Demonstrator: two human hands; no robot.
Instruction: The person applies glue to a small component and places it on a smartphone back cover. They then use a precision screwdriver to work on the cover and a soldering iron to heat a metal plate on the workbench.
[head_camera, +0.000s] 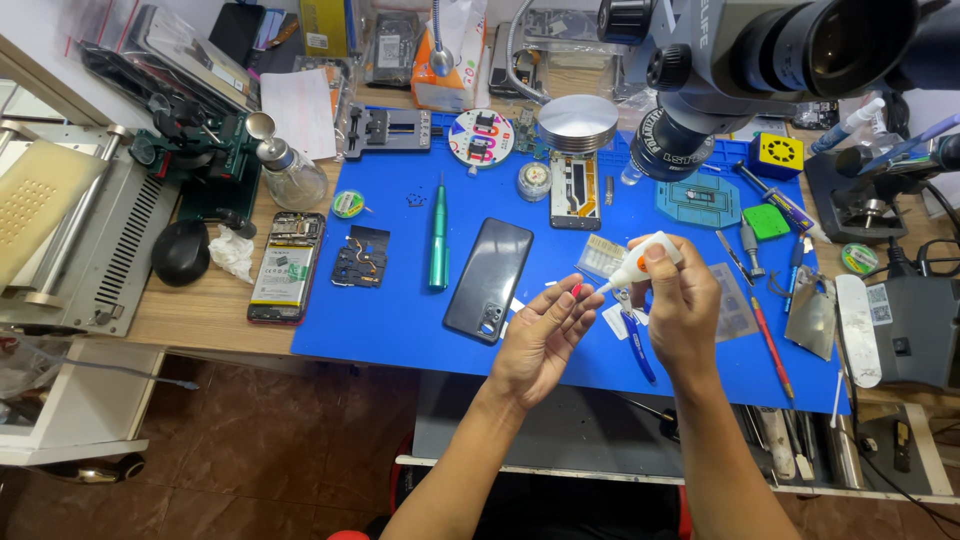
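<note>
The right hand (680, 305) grips a small white plastic glue bottle (640, 262), nozzle at nine o'clock toward a tiny red cap (577, 290) pinched in the half-open left hand (540, 335).

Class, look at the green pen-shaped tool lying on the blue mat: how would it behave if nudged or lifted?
The green tool looks round and slim, so it would probably roll sideways on the blue mat. It seems rigid metal, likely stiff. Its smooth finish may be slippery.

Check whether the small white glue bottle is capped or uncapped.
Uncapped: the right hand holds the glue bottle with its bare nozzle pointing left, and the left hand pinches a small red cap.
</note>
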